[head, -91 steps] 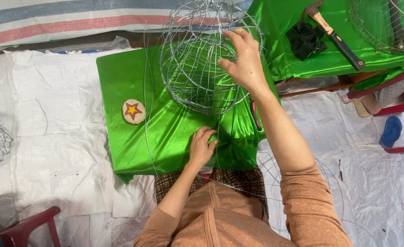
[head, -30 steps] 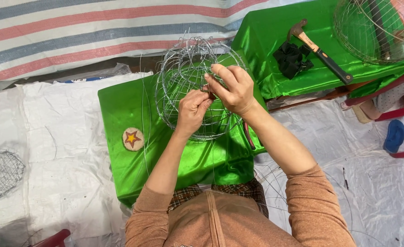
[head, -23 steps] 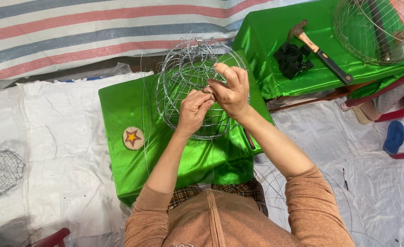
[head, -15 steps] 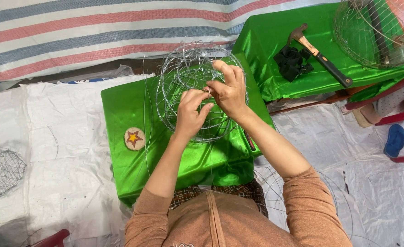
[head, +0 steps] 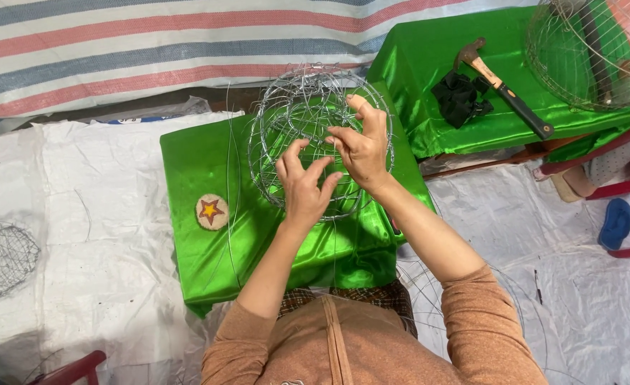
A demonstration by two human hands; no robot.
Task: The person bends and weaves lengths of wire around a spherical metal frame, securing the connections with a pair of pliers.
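Single head view, steeply downward, close.

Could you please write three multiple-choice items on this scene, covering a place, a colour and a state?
1. Where does the hammer lie?
A. on the green-covered stand at upper right
B. on the white sheet
C. inside the wire frame

2. What colour is the cloth under the wire frame?
A. red
B. green
C. blue

3. How are both hands placed?
A. resting in the lap
B. holding the hammer
C. raised at the wire frame, fingers spread

Answers: 1 A, it rests beside a black rag; 2 B, shiny green; 3 C, left hand and right hand are at the frame.
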